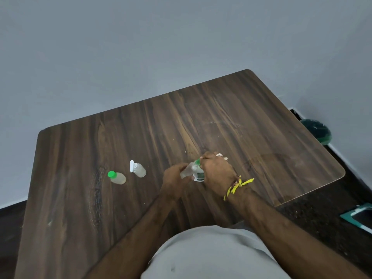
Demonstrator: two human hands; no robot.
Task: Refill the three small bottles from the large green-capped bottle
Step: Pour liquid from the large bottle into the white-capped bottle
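Above the counter (241, 121), both hands are gripping bottles: left hand (174, 177) holding small bottle (186, 171), right hand (216, 170) clasping large bottle (198, 174).

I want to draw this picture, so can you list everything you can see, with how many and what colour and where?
small bottle with green cap: 1, clear with pale liquid, standing on the table's left part.
small bottle with white flip cap: 1, clear, cap open, just right of the green-capped one.
small clear bottle: 1, held tilted over the table's middle.
large bottle: 1, green and white label, green top, mostly hidden by the hands.
table: 1, dark brown wood, fills the middle.
wall: grey, behind.
green bin: 1, on the floor, right.
yellow wrist thread: 1, right wrist.
left hand: 1, holds the small clear bottle.
right hand: 1, grips the large bottle.
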